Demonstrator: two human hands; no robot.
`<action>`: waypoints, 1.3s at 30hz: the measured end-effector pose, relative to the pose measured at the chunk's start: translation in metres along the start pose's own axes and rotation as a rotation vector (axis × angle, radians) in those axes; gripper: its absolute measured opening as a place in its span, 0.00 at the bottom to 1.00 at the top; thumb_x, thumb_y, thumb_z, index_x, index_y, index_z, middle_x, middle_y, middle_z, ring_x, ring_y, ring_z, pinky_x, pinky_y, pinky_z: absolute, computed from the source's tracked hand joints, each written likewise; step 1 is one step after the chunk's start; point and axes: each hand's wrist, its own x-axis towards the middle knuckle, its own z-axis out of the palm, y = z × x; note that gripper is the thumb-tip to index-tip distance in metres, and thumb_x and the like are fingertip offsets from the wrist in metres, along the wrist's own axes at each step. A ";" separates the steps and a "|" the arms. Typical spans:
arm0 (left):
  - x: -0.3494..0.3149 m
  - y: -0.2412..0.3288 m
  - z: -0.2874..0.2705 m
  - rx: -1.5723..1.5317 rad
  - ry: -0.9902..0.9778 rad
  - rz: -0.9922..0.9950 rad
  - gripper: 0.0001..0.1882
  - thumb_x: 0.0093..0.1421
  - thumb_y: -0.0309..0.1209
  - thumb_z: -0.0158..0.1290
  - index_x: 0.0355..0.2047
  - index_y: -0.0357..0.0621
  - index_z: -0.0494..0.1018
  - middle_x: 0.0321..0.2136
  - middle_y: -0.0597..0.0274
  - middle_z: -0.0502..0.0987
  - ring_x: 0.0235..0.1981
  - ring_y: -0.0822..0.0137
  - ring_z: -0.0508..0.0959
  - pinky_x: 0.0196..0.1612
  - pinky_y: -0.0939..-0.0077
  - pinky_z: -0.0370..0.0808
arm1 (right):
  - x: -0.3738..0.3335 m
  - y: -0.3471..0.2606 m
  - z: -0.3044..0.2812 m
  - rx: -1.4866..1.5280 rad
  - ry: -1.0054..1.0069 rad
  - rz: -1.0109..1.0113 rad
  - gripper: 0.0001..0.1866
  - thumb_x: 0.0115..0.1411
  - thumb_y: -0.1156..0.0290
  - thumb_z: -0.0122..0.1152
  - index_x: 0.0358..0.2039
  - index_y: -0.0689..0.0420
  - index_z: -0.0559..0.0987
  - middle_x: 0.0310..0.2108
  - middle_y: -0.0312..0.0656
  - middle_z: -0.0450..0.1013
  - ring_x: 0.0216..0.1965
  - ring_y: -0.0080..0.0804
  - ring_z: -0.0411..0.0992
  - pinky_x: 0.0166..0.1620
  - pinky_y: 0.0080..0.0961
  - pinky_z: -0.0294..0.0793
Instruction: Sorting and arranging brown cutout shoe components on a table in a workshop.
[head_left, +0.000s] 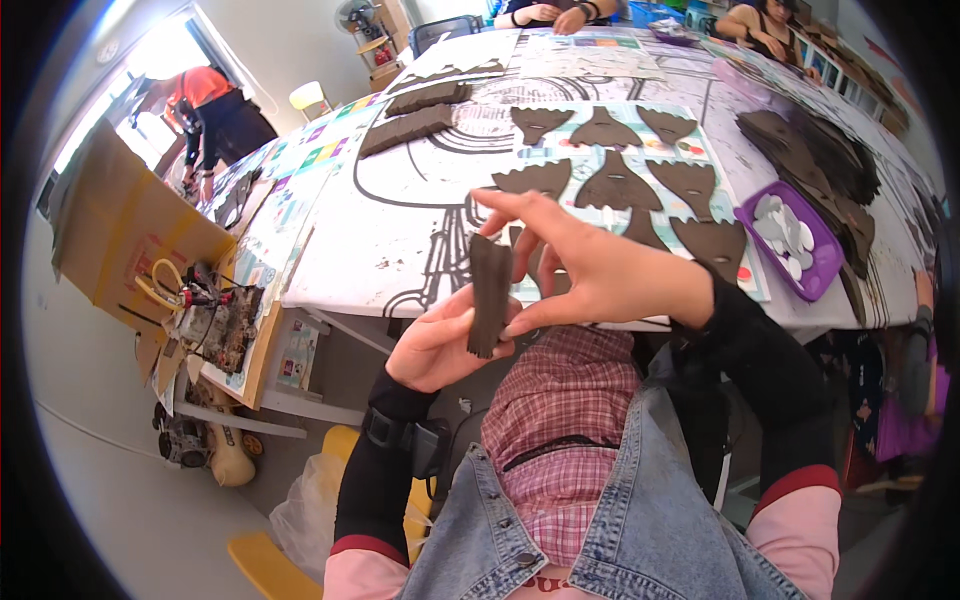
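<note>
Above my lap, in front of the table edge, I hold a small stack of dark brown foam cutouts [490, 297], tilted upright with notched ends. My left hand [432, 345] is closed around its lower part, thumb across the face. My right hand [610, 262] spans it, index fingertip at the top edge and thumb by the lower side, the other fingers bent beside it. Beyond them, fan-shaped brown foam pieces [613, 184] with scalloped edges and small slits lie in rows on printed sheets [695, 112].
Stacked brown strips [408, 130] lie at the table's far left. A purple tray [822, 268] of white and grey oval pieces stands right, beside a dark foam heap [800, 150]. A cardboard box [130, 235] stands left. Other people [200, 95] work around the table.
</note>
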 end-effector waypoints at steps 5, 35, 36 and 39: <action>0.016 -0.007 0.036 0.225 -0.013 -0.259 0.34 0.63 0.31 0.45 0.65 0.42 0.43 0.55 0.57 0.64 0.57 0.67 0.64 0.59 0.70 0.59 | -0.059 -0.034 -0.021 -0.500 -0.119 -0.051 0.28 0.48 0.73 0.63 0.51 0.57 0.69 0.34 0.44 0.66 0.31 0.40 0.70 0.34 0.29 0.71; 0.148 -0.055 0.113 0.843 -0.157 -0.691 0.26 0.67 0.38 0.38 0.60 0.34 0.53 0.54 0.48 0.66 0.55 0.60 0.67 0.58 0.65 0.61 | -0.592 0.203 -0.033 -1.116 1.400 1.246 0.12 0.56 0.65 0.53 0.22 0.58 0.75 0.23 0.49 0.71 0.32 0.48 0.71 0.35 0.42 0.67; 0.148 -0.051 0.113 0.845 -0.157 -0.669 0.26 0.67 0.39 0.38 0.60 0.34 0.54 0.54 0.48 0.66 0.54 0.60 0.68 0.58 0.65 0.61 | -0.588 0.206 -0.027 -0.905 1.569 1.591 0.10 0.55 0.66 0.52 0.22 0.58 0.76 0.23 0.48 0.72 0.32 0.48 0.71 0.35 0.41 0.68; 0.145 -0.049 0.112 0.876 -0.087 -0.640 0.26 0.67 0.39 0.38 0.60 0.34 0.54 0.53 0.48 0.66 0.54 0.61 0.68 0.58 0.65 0.62 | -0.543 0.205 -0.023 -1.223 0.747 1.201 0.10 0.56 0.66 0.52 0.26 0.59 0.78 0.23 0.49 0.72 0.31 0.47 0.71 0.35 0.41 0.68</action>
